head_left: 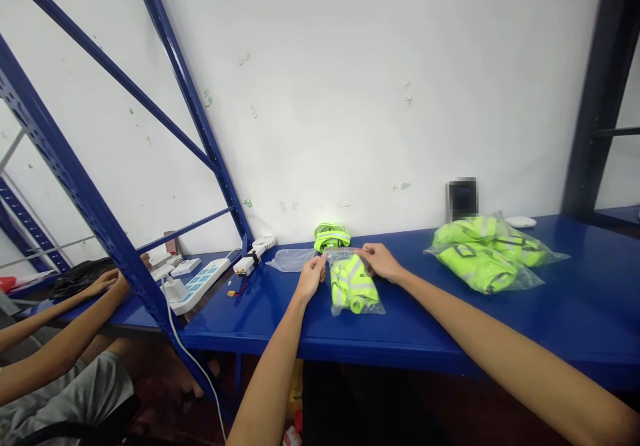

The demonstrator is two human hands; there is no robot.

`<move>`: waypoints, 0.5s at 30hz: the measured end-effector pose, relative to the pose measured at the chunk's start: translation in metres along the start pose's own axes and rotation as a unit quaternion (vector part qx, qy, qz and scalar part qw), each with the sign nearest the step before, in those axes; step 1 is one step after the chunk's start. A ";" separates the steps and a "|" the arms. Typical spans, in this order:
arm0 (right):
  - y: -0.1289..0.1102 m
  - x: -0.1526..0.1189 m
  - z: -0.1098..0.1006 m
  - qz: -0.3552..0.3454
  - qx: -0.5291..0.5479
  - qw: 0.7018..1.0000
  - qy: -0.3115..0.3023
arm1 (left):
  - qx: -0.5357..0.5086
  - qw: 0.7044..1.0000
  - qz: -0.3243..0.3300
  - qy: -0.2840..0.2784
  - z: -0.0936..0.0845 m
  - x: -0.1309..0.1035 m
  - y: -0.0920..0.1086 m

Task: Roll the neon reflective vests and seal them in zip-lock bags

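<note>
A clear plastic bag [354, 285] with a folded neon-yellow reflective item inside lies on the blue table [425, 326]. My left hand [313, 274] pinches the bag's upper left corner, fingers closed. At its upper right corner, my right hand [381, 261] grips the top edge between thumb and fingers. Behind the bag sits a folded neon-yellow item [332, 235] outside any bag. A flat, clear bag [293, 260] lies to the left of it, close to my left hand.
Bagged neon-yellow items [480, 256] are piled at the right, before a dark boxy object [463, 199]. Left are a power strip [203, 285], a white device with wires [249, 263] and a blue shelf post [200, 113]. Beyond it, another person's hands [113, 283] work.
</note>
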State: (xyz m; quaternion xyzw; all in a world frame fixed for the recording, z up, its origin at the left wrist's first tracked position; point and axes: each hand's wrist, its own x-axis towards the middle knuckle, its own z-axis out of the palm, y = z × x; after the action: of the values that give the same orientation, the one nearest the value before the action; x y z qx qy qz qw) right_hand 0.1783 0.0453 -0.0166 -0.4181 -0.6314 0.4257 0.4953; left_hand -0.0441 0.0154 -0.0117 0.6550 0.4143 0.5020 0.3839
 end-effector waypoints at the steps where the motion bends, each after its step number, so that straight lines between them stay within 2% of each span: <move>1: 0.001 0.002 -0.002 0.013 0.037 0.999 0.030 | 0.001 1.000 0.001 0.013 0.000 0.000 0.000; 4: 0.002 0.011 -0.016 0.040 0.145 0.974 0.168 | 0.021 0.999 0.003 0.042 0.000 0.001 0.000; 7: 0.002 0.017 -0.035 0.070 0.233 0.908 0.341 | 0.026 0.999 0.005 0.043 -0.001 0.002 -0.002; 8: 0.001 0.018 -0.041 0.092 0.263 0.884 0.375 | 0.029 0.999 0.006 0.041 -0.001 0.002 -0.002; 9: 0.001 0.018 -0.046 0.120 0.289 0.867 0.388 | 0.032 0.999 0.007 0.039 -0.001 0.002 -0.003; 11: -0.001 0.017 -0.052 0.173 0.315 0.861 0.360 | 0.040 0.999 0.007 0.036 -0.001 0.002 -0.003; 15: -0.002 0.013 -0.046 0.205 0.297 0.895 0.261 | 0.054 0.998 0.005 0.032 0.000 0.002 -0.005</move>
State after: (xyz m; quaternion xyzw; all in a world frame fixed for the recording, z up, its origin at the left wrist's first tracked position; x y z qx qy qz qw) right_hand 0.2211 0.0629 -0.0041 -0.4680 -0.2242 0.5611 0.6448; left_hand -0.0446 0.0193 -0.0157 0.6605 0.4499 0.5011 0.3320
